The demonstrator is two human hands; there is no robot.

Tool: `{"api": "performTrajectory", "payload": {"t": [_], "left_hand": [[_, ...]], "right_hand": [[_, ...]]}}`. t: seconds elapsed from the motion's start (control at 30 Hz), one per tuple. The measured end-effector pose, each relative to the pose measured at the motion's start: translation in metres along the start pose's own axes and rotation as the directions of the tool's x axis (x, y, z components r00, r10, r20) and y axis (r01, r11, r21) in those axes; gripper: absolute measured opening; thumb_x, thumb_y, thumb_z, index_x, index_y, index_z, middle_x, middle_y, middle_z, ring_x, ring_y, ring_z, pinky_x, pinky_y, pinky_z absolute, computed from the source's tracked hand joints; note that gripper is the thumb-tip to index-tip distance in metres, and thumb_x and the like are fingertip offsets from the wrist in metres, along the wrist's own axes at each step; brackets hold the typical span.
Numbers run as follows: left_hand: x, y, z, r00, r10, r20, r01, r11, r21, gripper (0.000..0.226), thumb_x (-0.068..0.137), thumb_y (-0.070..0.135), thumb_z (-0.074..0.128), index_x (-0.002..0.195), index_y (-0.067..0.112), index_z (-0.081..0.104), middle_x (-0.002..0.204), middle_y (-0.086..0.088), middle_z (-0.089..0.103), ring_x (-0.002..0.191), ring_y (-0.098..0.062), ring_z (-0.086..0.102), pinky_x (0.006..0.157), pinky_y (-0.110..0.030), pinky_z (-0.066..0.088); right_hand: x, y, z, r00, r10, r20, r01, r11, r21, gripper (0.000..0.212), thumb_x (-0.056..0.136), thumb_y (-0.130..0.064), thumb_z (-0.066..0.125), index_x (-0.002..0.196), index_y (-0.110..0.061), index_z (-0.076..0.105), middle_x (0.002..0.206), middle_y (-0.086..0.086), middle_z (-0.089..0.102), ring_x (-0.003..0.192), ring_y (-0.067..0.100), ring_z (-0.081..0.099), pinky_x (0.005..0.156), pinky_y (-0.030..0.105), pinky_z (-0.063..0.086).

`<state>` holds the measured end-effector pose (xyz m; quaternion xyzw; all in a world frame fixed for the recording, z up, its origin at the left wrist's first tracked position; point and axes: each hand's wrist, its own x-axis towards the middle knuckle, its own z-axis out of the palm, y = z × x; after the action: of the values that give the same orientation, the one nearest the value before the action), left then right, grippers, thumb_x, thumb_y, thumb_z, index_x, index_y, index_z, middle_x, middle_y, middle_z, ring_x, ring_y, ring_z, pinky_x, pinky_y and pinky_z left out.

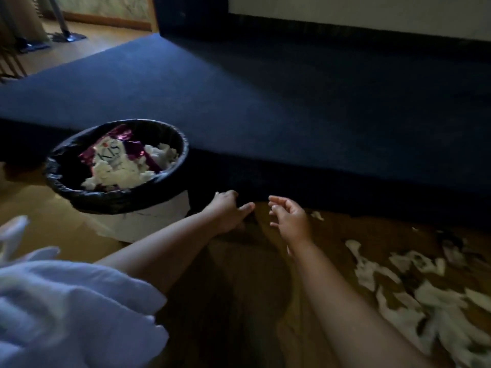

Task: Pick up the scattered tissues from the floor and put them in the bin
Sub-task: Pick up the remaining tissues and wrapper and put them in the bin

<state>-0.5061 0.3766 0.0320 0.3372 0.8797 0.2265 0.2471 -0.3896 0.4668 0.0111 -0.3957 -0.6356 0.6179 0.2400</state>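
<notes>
A white bin (148, 221) lined with a black bag (111, 200) stands on the wooden floor at the left, holding crumpled white tissues (119, 173) and a pink-and-white wrapper (111, 150). My left hand (228, 211) hovers low just right of the bin with fingers loosely apart and nothing in it. My right hand (289, 219) is beside it, fingers curled and spread, also holding nothing. Several torn white tissues (430, 301) lie scattered on the floor at the lower right. A small scrap (317, 215) lies just right of my right hand.
A dark blue carpeted platform (265, 107) runs across the view behind the bin and hands, its front edge right above my fingers. White fabric (66, 309) fills the lower left corner. Furniture legs (66, 30) stand on wooden floor at the far upper left.
</notes>
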Motion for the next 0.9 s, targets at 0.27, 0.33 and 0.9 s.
{"api": "performTrajectory", "payload": {"t": [0.27, 0.33, 0.9], "left_hand": [[-0.018, 0.097, 0.085, 0.946, 0.15, 0.288, -0.172, 0.983, 0.055, 0.047, 0.089, 0.046, 0.051, 0.122, 0.012, 0.051, 0.111, -0.009, 0.063, 0.091, -0.023, 0.066, 0.072, -0.035, 0.057], [-0.01, 0.106, 0.108, 0.918, 0.185, 0.35, -0.223, 0.972, 0.07, 0.049, 0.092, 0.045, 0.047, 0.124, 0.008, 0.05, 0.108, -0.009, 0.062, 0.088, -0.021, 0.064, 0.067, -0.028, 0.052], [0.028, 0.155, 0.199, 0.771, 0.194, 0.606, -0.267, 0.963, 0.031, 0.049, 0.095, 0.04, 0.044, 0.133, 0.01, 0.043, 0.133, -0.011, 0.05, 0.115, -0.026, 0.054, 0.093, -0.033, 0.049]], "right_hand": [[-0.014, 0.051, -0.108, 0.973, 0.177, -0.147, -0.185, 0.982, -0.037, 0.026, 0.095, -0.013, 0.045, 0.119, -0.012, 0.054, 0.095, 0.003, 0.06, 0.064, 0.005, 0.047, 0.056, 0.019, 0.041], [-0.009, 0.065, -0.124, 0.967, 0.202, -0.155, -0.214, 0.975, -0.065, 0.026, 0.095, -0.013, 0.046, 0.119, -0.011, 0.054, 0.094, 0.001, 0.057, 0.066, 0.006, 0.048, 0.056, 0.018, 0.041], [-0.026, 0.118, -0.236, 0.773, 0.43, -0.467, -0.56, 0.808, -0.183, 0.027, 0.095, -0.021, 0.045, 0.116, -0.012, 0.059, 0.115, 0.007, 0.058, 0.096, 0.024, 0.054, 0.066, 0.027, 0.046]]}}
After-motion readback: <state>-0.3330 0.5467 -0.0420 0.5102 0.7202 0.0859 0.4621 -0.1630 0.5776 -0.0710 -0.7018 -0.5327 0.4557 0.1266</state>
